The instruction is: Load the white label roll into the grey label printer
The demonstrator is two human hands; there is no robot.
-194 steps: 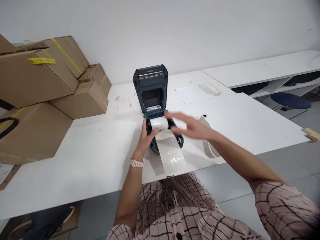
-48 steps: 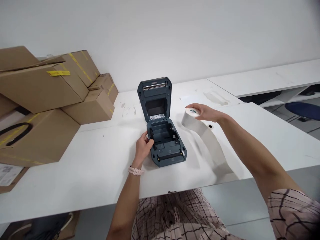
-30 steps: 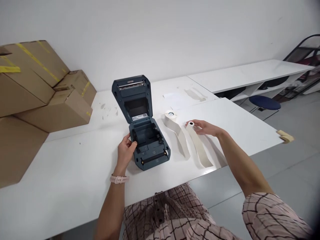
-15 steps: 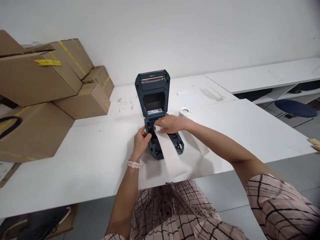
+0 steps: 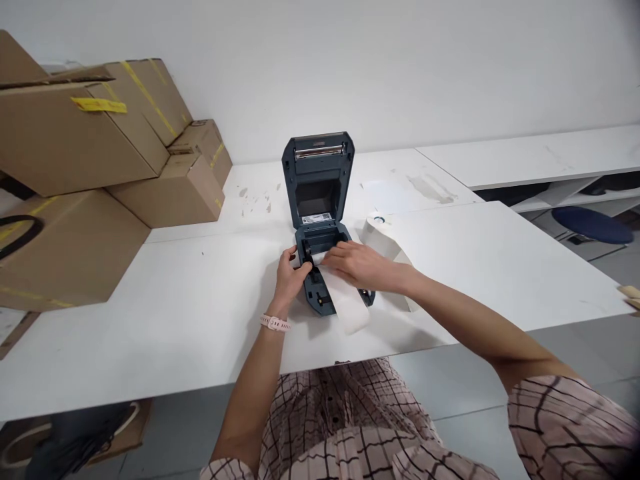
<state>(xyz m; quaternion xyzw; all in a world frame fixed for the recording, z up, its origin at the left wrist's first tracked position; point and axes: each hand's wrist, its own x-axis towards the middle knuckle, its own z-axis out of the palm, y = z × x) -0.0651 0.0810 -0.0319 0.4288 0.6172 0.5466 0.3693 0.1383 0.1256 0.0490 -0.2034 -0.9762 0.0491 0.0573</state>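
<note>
Left hand [image 5: 290,277] pinches the open printer [image 5: 321,225] at its base's nine-o'clock side; a larger paper roll [image 5: 377,233] sits beside, at two o'clock; right hand [image 5: 357,265] grasps the smaller roll [image 5: 319,257] inside, its strip [image 5: 349,303] trailing toward five.

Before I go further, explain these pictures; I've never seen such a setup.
No robot here: a person works bare-handed, filmed by one camera worn on the head, looking forward and down. On the white table stands a dark machine with its lid up, apparently a label printer. The left hand grips its left side; the right hand covers most of a white roll inside, whose paper strip runs out over the front. Another roll stands to the right, cardboard boxes to the left.
</note>
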